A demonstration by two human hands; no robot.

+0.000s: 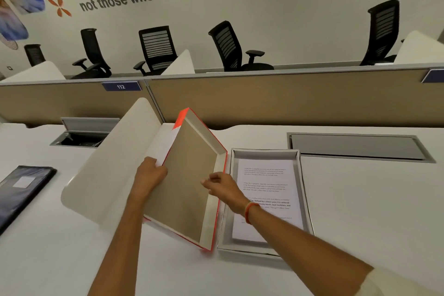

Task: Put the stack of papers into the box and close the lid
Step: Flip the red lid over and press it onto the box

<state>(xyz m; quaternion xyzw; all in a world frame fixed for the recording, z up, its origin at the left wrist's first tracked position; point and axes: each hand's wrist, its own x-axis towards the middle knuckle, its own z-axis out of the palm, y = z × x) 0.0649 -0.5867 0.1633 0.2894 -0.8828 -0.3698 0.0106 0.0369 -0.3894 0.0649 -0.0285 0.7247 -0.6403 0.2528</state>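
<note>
A grey box (265, 153) lies open on the white desk, with the stack of printed papers (266, 182) lying flat inside it. Left of the box, the lid (189, 175) stands tilted on its near edge, brown inside facing me, orange outside. My left hand (150, 173) grips the lid's left edge. My right hand (223, 186) holds the lid's right wall, its forearm crossing over the box's near part and hiding some of the papers.
A white curved divider (115, 166) stands just behind and left of the lid. A dark folder (21, 190) lies at the far left. A grey cable hatch (358, 146) is set into the desk behind the box. A tan partition (264, 98) backs the desk.
</note>
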